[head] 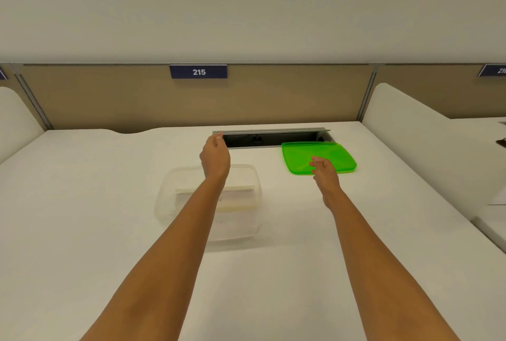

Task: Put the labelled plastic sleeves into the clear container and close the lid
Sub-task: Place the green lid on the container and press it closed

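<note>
A clear plastic container (167, 198) stands open on the white desk, in the middle. Inside it lie white labelled plastic sleeves (238, 190) in a flat stack, partly hidden by my left forearm. The green lid (298, 153) lies flat on the desk, to the right of and behind the container. My left hand (215, 158) hovers past the container's far rim, its loosely curled fingers holding nothing, fingertips near the left end of the cable slot. My right hand (324, 173) reaches onto the lid's near edge with its fingers stretched out over the green plastic.
A dark cable slot (273, 139) with a raised metal flap runs along the desk's back, just behind the lid. A tan partition with a sign reading 215 (198, 71) closes the back. White side dividers (405, 121) flank the desk.
</note>
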`<action>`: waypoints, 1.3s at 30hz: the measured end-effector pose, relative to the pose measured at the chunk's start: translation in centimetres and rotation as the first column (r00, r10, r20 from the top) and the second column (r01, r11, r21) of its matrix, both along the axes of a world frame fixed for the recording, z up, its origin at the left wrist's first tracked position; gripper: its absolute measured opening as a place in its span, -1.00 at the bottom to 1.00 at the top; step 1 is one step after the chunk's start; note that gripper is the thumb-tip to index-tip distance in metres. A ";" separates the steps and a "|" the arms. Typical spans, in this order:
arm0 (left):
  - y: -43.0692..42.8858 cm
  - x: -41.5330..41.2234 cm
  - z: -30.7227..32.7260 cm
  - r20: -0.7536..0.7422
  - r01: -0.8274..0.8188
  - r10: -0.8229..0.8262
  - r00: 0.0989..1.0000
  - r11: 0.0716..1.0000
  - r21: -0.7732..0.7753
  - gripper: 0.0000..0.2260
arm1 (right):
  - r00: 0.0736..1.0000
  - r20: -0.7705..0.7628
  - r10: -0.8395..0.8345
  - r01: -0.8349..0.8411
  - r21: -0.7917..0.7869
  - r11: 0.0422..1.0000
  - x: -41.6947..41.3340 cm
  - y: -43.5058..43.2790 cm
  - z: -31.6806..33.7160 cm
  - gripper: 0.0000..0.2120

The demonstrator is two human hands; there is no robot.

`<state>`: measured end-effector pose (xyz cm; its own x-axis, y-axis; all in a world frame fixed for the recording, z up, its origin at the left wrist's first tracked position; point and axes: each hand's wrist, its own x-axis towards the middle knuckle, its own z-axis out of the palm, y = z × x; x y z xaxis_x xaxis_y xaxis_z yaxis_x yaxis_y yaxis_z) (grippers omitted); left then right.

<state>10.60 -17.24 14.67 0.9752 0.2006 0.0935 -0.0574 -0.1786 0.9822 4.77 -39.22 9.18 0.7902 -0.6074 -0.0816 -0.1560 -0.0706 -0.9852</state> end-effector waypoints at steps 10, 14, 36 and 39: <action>-14.5 4.5 -2.2 -0.078 0.096 -0.094 0.992 0.995 0.016 -0.65 | 0.993 -0.101 -0.053 0.018 -0.323 0.946 4.3 -13.2 0.3 -0.65; -17.8 6.6 -4.6 -0.164 0.082 -0.071 0.984 0.995 0.063 -0.65 | 0.984 -0.173 -0.050 -0.018 -0.372 0.928 6.6 -16.8 -0.9 -0.65; -24.9 15.1 -12.2 -0.383 0.012 0.105 0.918 0.957 0.290 -0.67 | 0.898 -0.412 -0.152 -0.111 -0.547 0.830 15.3 -23.6 -7.5 -0.61; -25.1 15.0 -11.9 -0.411 0.020 0.103 0.906 0.959 0.283 -0.71 | 0.893 -0.426 -0.146 -0.091 -0.489 0.868 15.6 -23.8 -7.3 -0.62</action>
<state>25.56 -42.32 2.80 0.9267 0.2680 -0.2633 0.3605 -0.4373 0.8239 20.41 -63.02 1.84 0.7250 -0.6813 -0.1016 -0.5673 -0.5068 -0.6491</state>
